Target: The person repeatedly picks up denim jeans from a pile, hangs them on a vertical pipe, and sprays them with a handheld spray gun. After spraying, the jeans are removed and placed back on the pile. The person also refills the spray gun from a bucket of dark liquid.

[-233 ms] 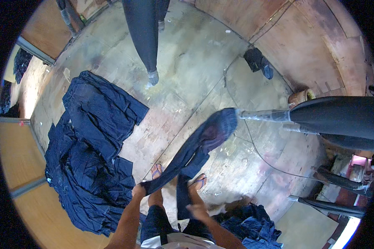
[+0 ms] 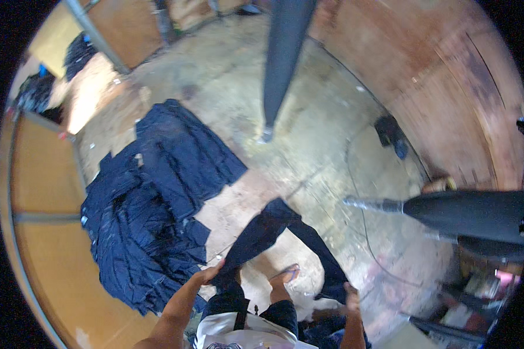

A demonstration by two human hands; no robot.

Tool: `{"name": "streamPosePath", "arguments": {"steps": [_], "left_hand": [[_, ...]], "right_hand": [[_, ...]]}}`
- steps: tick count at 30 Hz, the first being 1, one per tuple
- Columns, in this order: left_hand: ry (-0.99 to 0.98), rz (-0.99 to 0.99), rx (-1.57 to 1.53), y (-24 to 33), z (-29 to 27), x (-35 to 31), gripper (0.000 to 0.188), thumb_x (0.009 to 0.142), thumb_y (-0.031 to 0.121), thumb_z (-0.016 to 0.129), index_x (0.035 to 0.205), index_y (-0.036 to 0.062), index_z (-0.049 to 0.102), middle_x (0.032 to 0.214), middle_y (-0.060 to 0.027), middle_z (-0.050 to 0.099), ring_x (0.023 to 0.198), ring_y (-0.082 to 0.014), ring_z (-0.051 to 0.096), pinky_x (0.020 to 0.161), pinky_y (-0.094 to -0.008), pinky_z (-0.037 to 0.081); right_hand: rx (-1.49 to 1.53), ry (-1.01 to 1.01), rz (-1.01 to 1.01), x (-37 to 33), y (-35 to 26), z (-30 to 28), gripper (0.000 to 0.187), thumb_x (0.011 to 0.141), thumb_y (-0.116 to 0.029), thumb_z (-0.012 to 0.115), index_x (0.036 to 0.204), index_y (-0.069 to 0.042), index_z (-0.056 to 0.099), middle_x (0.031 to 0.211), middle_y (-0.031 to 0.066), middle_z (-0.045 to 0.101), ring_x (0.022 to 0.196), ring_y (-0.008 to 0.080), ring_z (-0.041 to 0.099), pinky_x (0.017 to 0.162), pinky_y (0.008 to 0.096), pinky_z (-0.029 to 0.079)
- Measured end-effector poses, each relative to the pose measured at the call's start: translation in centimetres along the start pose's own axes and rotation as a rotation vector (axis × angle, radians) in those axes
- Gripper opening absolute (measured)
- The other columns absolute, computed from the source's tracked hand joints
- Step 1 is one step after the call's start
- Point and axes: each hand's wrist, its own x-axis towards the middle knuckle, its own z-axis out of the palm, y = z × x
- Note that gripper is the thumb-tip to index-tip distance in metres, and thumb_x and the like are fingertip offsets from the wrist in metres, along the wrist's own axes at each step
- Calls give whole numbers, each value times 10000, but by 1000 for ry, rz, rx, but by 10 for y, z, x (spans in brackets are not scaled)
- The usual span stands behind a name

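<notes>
Holding trousers (image 2: 278, 214), left hand (image 2: 211, 273) near garment pile's (image 2: 151, 227) edge, right hand (image 2: 352, 298) apart.

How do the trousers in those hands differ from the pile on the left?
The trousers are held by the left hand and right hand; the pile lies on the floor. The trousers form an arch; the pile is a wrinkled heap. The pile is bulkier than the trousers. Both are dark cloth.

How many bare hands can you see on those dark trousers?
2. The left hand grips one leg of the dark trousers near its end; the right hand grips the other. Some fingers are hidden, but no other hands show.
</notes>
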Motion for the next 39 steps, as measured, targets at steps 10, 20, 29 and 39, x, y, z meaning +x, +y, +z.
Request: {"name": "streamPosePath", "arguments": {"steps": [10,20,29,39], "left_hand": [[606,735,-284,160,-95,-203,498,974,362,601,1171,-87,681,1241,-159,665,1113,-228,620,1024,-368,444],[1076,1645,-699,104,-193,-602,355,993,362,601,1063,26,695,1022,-39,703,907,-146,639,871,-314,497],[1404,552,214,-101,-199,-333,348,901,354,595,1001,41,706,1073,-152,705,975,-273,657,842,-408,518],[324,139,503,-127,-83,-57,300,916,344,587,993,95,736,898,-134,740,766,-299,722,649,-462,566]], "right_hand": [[-131,-223,-468,30,-263,144,602,950,-487,625,1100,94,667,1103,176,688,1004,285,625,967,400,445],[603,-494,-946,-175,-526,205,377,1021,-349,591,717,-126,592,734,-89,515,678,50,420,637,253,351],[-613,-355,-801,-47,-247,322,367,989,-334,551,1066,-1,682,1080,235,697,1022,404,658,905,440,496],[180,-131,430,-69,190,39,466,952,-454,531,1200,-86,676,986,150,720,848,323,717,720,543,576]]}}
